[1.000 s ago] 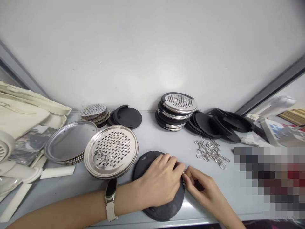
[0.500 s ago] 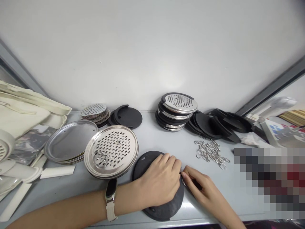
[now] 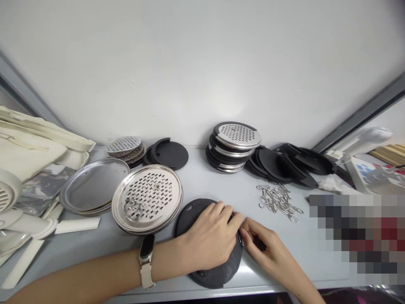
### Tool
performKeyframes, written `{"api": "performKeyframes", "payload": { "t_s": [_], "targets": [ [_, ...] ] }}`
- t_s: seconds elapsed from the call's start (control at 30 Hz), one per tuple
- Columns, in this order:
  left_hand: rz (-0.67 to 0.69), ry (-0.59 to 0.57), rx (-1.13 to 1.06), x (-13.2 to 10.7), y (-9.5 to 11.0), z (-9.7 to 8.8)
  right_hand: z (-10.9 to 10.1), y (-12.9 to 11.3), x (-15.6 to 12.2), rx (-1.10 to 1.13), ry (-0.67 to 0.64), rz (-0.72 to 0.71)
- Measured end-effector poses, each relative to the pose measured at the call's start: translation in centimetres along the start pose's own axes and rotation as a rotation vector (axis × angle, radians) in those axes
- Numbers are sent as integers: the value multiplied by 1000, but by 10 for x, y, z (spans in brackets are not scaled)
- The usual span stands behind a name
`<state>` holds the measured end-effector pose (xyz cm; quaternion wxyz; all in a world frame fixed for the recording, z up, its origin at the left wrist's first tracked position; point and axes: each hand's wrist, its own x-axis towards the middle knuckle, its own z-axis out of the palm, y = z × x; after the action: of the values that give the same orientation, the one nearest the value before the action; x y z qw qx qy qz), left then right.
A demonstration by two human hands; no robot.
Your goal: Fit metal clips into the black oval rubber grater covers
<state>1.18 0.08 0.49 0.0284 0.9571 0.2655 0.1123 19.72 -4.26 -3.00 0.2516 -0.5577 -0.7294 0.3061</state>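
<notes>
A round black disc [image 3: 190, 213] lies flat near the table's front edge. My left hand [image 3: 210, 240] rests on top of it, fingers curled over its right rim and holding it down. My right hand [image 3: 265, 249] is beside that rim, fingers pinched on a small metal ring clip [image 3: 241, 240] pressed against the disc's edge. Most of the clip is hidden by my fingertips. A watch with a pale strap [image 3: 147, 261] sits on my left wrist.
Left of the disc lie a perforated steel grater plate [image 3: 147, 198] and plain steel plates [image 3: 93, 185]. At the back stand stacks of black discs [image 3: 167, 154], assembled graters [image 3: 234, 145] and loose black rims [image 3: 284, 162]. A heap of wire clips [image 3: 278, 200] lies right. Cream plastic parts [image 3: 28, 169] crowd the left.
Both hands stay at the disc's right rim with only slight finger shifts. The view has dipped a little, nothing else has moved.
</notes>
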Motion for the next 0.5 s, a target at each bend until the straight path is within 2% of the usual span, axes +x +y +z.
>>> {"api": "performKeyframes", "payload": {
  "t_s": [0.5],
  "targets": [
    [8, 40, 23, 0, 0, 7, 3, 2, -1, 32, 45, 9]
  ]
}}
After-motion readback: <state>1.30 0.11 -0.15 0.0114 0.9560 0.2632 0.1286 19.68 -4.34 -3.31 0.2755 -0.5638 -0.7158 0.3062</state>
